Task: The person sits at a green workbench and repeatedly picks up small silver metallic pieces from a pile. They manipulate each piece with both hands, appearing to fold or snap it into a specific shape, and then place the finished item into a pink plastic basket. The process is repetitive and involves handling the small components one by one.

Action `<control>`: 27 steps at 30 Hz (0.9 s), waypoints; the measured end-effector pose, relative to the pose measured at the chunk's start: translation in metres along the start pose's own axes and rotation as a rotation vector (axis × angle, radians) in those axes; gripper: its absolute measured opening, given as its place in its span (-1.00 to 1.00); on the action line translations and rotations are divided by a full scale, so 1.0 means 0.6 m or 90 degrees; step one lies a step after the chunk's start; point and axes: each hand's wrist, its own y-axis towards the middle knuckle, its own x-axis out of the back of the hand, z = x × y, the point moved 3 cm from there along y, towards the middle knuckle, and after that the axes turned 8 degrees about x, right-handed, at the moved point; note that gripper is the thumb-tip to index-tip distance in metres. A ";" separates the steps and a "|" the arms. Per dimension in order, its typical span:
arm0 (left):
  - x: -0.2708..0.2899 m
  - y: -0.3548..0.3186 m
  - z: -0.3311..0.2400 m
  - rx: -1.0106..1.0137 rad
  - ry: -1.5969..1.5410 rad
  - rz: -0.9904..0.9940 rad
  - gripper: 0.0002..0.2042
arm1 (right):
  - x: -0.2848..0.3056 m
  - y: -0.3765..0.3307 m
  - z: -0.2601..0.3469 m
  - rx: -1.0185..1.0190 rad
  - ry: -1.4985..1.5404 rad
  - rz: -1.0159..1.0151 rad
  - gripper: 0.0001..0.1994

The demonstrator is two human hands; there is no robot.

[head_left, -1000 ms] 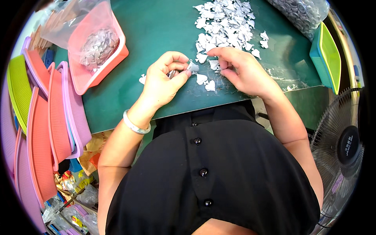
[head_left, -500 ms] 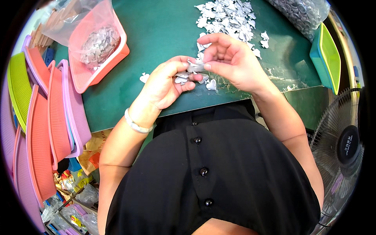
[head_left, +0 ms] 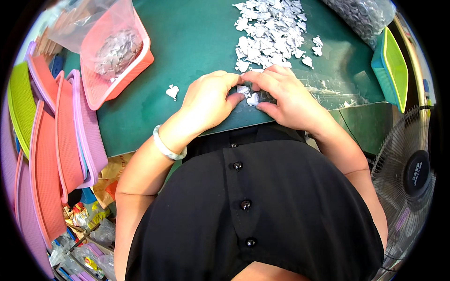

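Small silver-grey, spade-shaped charms with tiny loops [head_left: 253,99] lie on the green tabletop near its front edge, between my two hands. My left hand [head_left: 206,100], palm down, has its fingers and thumb curled around a few of them; its fingertips are partly hidden. Opposite it, my right hand [head_left: 293,96] rests with bent fingers and the thumb spread apart, cupped at the other side of the same charms. Just beyond my fingers a wide pile of such charms [head_left: 272,35] spreads away. One single charm [head_left: 172,92] lies left of my left hand.
A pink basket [head_left: 146,60] with a plastic bag of charms stands at far left, beside stacked coloured baskets [head_left: 47,182]. At far right are a bag of grey ring-like parts [head_left: 361,16] and a green-and-teal basket [head_left: 396,70]. A fan [head_left: 412,173] stands right of me.
My left hand has turned palm down and lowered its charms to the tabletop. My right hand has come down facing it, its fingers no longer pinching at the left hand's charms.
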 end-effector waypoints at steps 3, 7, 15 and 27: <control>0.003 0.004 -0.003 0.050 -0.035 0.033 -0.82 | -0.004 -0.001 -0.002 -0.014 0.024 -0.004 -0.49; 0.009 -0.002 -0.003 0.033 -0.060 0.013 -0.88 | -0.007 -0.001 -0.009 -0.048 0.048 -0.008 -0.51; 0.024 -0.021 0.026 -0.016 -0.113 0.016 -0.83 | -0.007 0.001 -0.016 -0.077 0.096 -0.037 -0.52; 0.016 -0.035 0.008 0.040 -0.010 0.034 -0.78 | -0.004 0.003 -0.012 -0.097 0.169 -0.025 -0.51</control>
